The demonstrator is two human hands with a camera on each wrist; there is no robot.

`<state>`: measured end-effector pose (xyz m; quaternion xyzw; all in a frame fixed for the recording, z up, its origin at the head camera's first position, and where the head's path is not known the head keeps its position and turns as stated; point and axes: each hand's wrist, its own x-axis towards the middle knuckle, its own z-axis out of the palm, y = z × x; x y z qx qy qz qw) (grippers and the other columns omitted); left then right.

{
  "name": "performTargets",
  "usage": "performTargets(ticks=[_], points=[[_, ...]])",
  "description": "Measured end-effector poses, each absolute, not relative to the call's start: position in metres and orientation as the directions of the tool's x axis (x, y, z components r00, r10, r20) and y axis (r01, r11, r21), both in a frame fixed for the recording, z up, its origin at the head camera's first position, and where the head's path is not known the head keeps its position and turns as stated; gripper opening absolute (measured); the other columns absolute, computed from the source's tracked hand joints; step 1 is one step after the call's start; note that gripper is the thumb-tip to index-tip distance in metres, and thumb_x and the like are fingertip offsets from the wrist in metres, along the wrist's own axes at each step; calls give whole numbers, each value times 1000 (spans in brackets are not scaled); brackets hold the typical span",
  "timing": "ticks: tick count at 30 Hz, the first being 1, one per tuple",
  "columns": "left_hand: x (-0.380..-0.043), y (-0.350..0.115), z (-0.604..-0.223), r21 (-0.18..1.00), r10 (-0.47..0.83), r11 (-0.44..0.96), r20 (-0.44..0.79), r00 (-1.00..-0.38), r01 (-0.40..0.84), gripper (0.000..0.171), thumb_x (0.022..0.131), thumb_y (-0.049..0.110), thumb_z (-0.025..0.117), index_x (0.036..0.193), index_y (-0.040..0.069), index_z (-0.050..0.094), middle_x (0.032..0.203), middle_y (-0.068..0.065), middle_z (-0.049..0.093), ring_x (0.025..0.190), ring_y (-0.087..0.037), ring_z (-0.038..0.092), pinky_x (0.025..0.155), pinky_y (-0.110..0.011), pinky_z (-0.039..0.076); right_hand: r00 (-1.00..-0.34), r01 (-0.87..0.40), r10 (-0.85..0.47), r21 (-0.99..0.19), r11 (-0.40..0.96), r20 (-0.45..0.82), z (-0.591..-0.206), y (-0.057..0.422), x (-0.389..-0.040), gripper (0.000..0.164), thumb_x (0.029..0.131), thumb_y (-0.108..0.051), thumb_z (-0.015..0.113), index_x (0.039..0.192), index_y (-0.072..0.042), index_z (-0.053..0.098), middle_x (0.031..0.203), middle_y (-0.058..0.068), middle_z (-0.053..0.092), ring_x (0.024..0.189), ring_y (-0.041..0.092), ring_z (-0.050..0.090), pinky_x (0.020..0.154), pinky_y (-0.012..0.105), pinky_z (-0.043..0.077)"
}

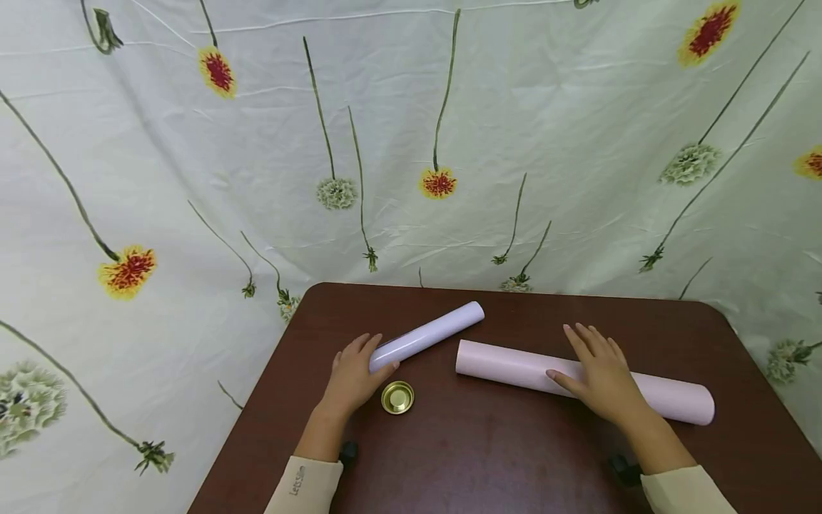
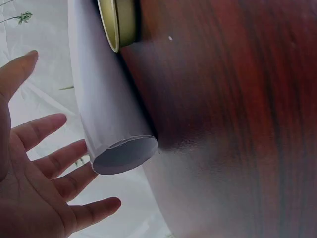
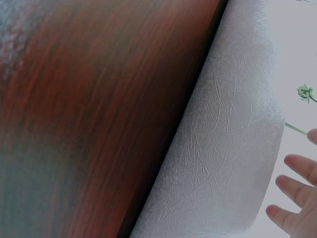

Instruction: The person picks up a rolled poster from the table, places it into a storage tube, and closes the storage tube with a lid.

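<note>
Head view, with both wrist views as close details, seen from where I stood in the room. A flower-printed cloth (image 1: 398, 143), lightly creased, hung behind the work. Below it stood the bench (image 1: 488, 442), dark reddish brown, smooth and grained, with rounded far corners. The pink roll (image 1: 514, 365), a thick, straight cylinder, lay toward the bench's right side; close up, its surface was embossed with fine crossing lines. It was probably the heavier of the two rolls, though modest to lift, and that texture promised fair grip; mid-length seemed the best place to take hold. The white roll (image 1: 427, 337), slimmer and glossy, lay slantwise to its left, its near end hollow and thin-edged. I judged it light, somewhat slippery and easily dented, best circled gently away from that rim. The right hand (image 1: 600, 375) was over the pink roll with its fingers spread, gripping nothing; contact could not be told. The left hand (image 1: 353, 371) was at the white roll's near end, its fingers extended and apart, not closed round it. Smallest was the gold dish (image 1: 397, 397), round, shiny and seemingly metal, just beside the left hand.
</note>
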<state>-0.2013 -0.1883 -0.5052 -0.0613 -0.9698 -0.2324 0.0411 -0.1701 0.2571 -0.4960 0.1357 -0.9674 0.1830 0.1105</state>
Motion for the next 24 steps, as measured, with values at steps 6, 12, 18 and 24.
performTargets(ticks=[6, 12, 18, 24], points=[[-202, -189, -510, 466, 93, 878, 69, -993, 114, 68, 90, 41, 73, 146, 9, 52, 149, -21, 50, 137, -43, 47, 108, -66, 38, -926, -344, -275, -286, 894, 257, -498, 255, -167, 87, 88, -52, 73, 154, -6, 39, 148, 26, 48, 136, 46, 44, 110, 68, 32], [-203, -192, -514, 493, 90, 865, 17, -996, 87, 68, 90, 33, 76, 147, 7, 50, 146, -22, 52, 135, -44, 49, 107, -65, 40, -919, -366, -298, -275, 889, 258, -505, 251, -167, 86, 85, -51, 76, 151, -7, 44, 141, 23, 55, 131, 45, 50, 106, 68, 37], [-205, -195, -519, 493, 100, 865, 24, -995, 99, 66, 89, 20, 77, 147, 6, 50, 141, -23, 55, 131, -43, 51, 106, -59, 44, -912, -386, -317, -286, 877, 260, -515, 249, -169, 83, 85, -51, 77, 150, -9, 46, 135, 22, 59, 126, 44, 54, 103, 67, 40], [-205, -197, -522, 491, 101, 864, 54, -993, 115, 61, 88, 9, 75, 145, 7, 53, 137, -24, 55, 126, -44, 54, 103, -58, 47, -917, -378, -321, -262, 888, 236, -521, 249, -169, 86, 85, -54, 75, 152, -11, 44, 136, 22, 59, 126, 44, 55, 103, 66, 40]])
